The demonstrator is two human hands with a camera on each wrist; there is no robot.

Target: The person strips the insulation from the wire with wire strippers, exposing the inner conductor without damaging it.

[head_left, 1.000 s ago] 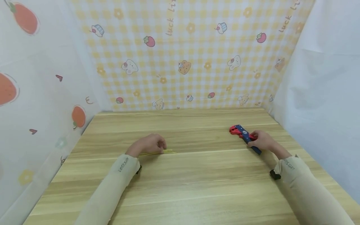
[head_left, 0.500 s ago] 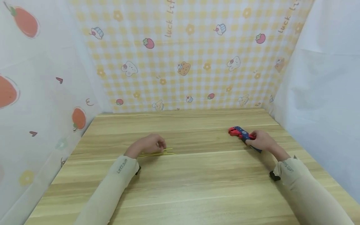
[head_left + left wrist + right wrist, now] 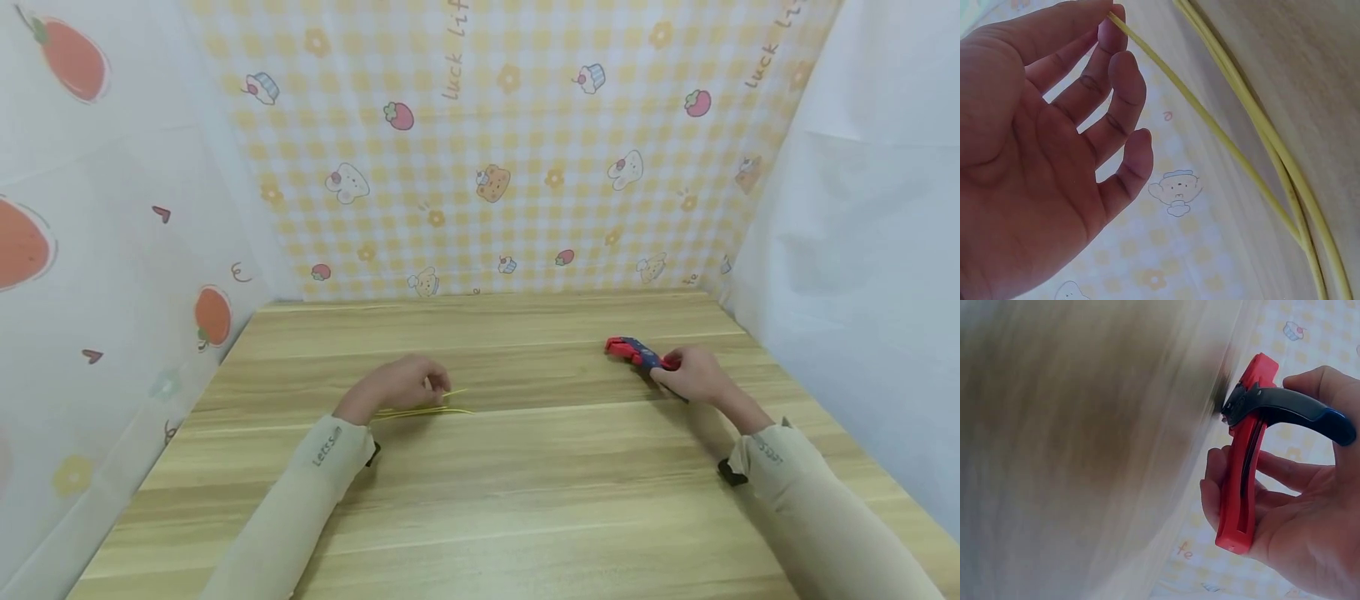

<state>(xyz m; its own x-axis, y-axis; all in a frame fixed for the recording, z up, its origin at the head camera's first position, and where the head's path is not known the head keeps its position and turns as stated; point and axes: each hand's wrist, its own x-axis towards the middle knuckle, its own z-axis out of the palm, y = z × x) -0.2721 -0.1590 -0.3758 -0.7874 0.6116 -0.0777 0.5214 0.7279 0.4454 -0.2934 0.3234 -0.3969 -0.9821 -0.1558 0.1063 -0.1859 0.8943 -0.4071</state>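
Observation:
In the head view my left hand (image 3: 401, 383) is low over the table's left half. Its thumb and fingertip pinch the end of one thin yellow wire (image 3: 1210, 123), lifted above the other yellow wires (image 3: 420, 411) that lie on the tabletop. In the left wrist view the remaining fingers are loosely bent. On the right, my right hand (image 3: 697, 375) grips red and dark blue wire strippers (image 3: 637, 353) by the handles. The right wrist view shows fingers round the red handle (image 3: 1238, 487), with the thumb by the dark curved handle (image 3: 1297, 411). Whether the tool's head touches the table is unclear.
A wood-grain table (image 3: 510, 500) spreads beneath both hands. Behind it hangs a yellow checked cloth (image 3: 510, 125) with cartoon prints. White sheets stand along the left side (image 3: 135, 250) and the right side (image 3: 862, 233).
The left hand has raised one wire's end slightly away from the others. The strippers have tilted in the right hand and shifted a little left; their flat blue side now shows less.

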